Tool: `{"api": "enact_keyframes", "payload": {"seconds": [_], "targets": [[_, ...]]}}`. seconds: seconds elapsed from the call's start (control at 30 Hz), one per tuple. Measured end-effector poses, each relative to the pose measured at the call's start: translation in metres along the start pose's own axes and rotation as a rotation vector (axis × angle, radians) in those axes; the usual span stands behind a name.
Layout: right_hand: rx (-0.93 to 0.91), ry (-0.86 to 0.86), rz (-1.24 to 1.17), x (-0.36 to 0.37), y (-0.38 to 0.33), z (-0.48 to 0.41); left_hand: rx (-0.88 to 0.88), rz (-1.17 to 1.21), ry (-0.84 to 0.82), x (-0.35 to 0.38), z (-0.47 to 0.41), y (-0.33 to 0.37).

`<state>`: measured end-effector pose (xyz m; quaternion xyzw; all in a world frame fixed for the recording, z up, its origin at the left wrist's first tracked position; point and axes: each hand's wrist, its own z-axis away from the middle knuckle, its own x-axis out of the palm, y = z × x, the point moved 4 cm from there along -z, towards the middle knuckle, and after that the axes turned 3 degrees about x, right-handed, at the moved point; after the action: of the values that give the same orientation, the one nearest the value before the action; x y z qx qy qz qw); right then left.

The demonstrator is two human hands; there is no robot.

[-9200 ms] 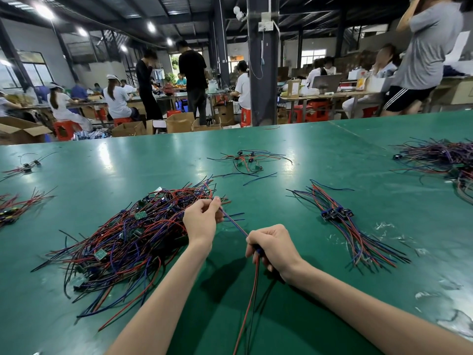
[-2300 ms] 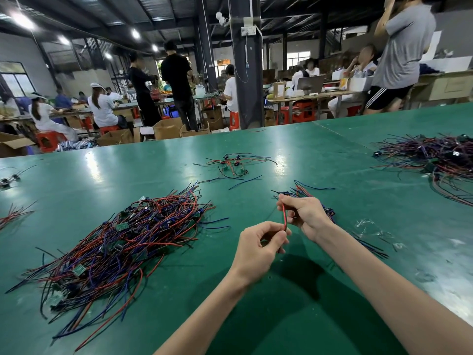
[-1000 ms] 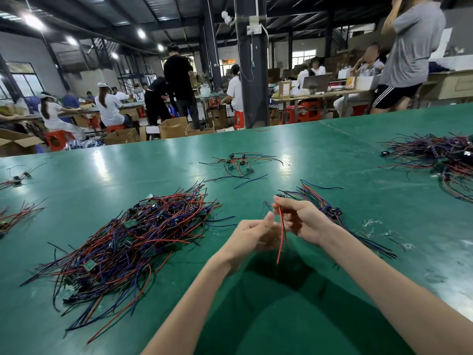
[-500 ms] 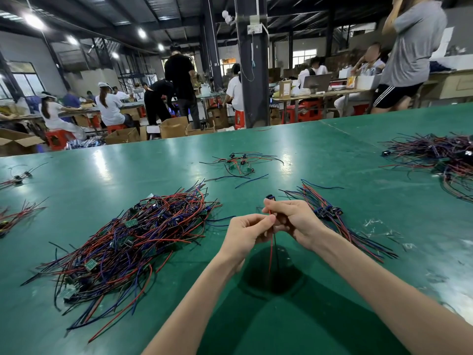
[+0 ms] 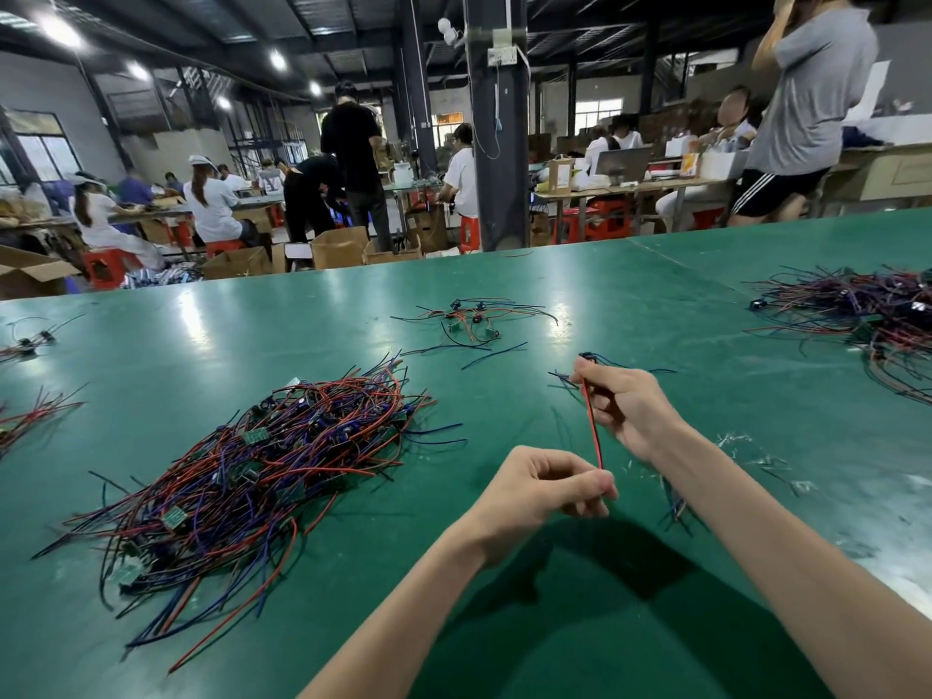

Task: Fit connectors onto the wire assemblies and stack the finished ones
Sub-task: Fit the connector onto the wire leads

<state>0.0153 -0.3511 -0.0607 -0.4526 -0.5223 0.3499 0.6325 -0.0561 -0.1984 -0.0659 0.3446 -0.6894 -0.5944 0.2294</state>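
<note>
Head view has my right hand (image 5: 628,408) pinching the top of a red wire assembly (image 5: 591,421), with what I take for its dark connector (image 5: 586,355) poking out just above the fingertips. My left hand (image 5: 547,489) pinches the lower end, so the lead runs straight between them above the green table (image 5: 504,295). I'd judge the fitting near done: tug lightly to check the connector is seated, then lay it on the finished bundle (image 5: 673,499), at five o'clock from the right hand and mostly hidden under my forearm, connector ends together. The unfitted pile (image 5: 262,461) lies at nine o'clock, well apart.
</note>
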Motion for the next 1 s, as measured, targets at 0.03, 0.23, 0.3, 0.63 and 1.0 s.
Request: {"api": "enact_keyframes", "payload": {"seconds": [0.03, 0.23, 0.3, 0.63, 1.0], "targets": [[-0.016, -0.038, -0.018, 0.0, -0.005, 0.0, -0.004, 0.014, 0.009, 0.0, 0.0, 0.0], [-0.022, -0.055, 0.005, -0.037, -0.035, -0.008, -0.057, 0.074, 0.051, 0.002, 0.0, -0.004], [0.109, 0.035, 0.186, -0.057, -0.032, -0.01, -0.077, 0.07, 0.073, -0.001, -0.001, -0.005], [0.375, 0.208, 0.715, -0.087, -0.027, -0.008, -0.117, 0.028, 0.109, -0.007, -0.003, -0.009], [0.063, 0.649, 1.537, -0.068, -0.045, 0.011, 0.064, -0.789, 0.356, -0.042, -0.004, -0.007]]}}
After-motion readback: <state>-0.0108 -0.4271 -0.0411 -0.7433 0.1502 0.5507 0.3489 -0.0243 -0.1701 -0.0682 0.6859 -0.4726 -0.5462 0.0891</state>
